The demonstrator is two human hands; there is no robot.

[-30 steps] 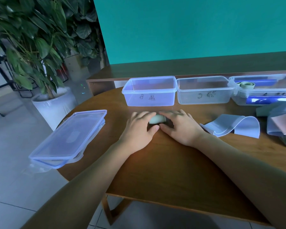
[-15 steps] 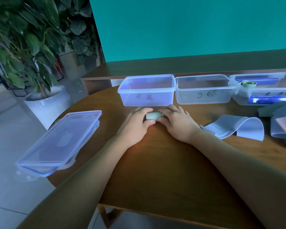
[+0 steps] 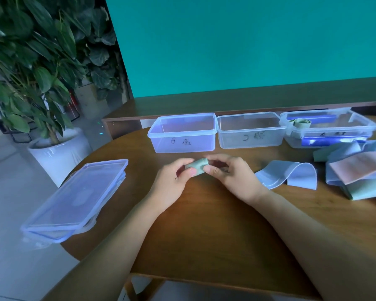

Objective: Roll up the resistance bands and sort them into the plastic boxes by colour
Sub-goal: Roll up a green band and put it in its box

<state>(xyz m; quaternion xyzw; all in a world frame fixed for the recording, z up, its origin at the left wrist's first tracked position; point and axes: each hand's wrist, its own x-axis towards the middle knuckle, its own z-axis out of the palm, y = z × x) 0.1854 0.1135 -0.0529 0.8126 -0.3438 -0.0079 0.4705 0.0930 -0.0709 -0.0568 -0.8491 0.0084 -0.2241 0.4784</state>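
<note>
1. The left hand [image 3: 172,181] and right hand [image 3: 232,177] are pinching a rolled green band [image 3: 197,166] from both ends, fingers clamped on it, holding it just above the table [image 3: 204,224].
2. The roll is looking light, soft and springy; it is likely wanting to unwind.
3. Judgement: gripping across the loose outer end is keeping it shut.
4. Three boxes [image 3: 183,135] are standing behind.

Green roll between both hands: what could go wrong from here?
1. The green roll is only pinched at its ends by the left hand and right hand; easing either pinch may let it spring open.
2. The right box already holds a green roll, so the two empty-looking boxes, left and middle, invite a wrong drop.
</note>
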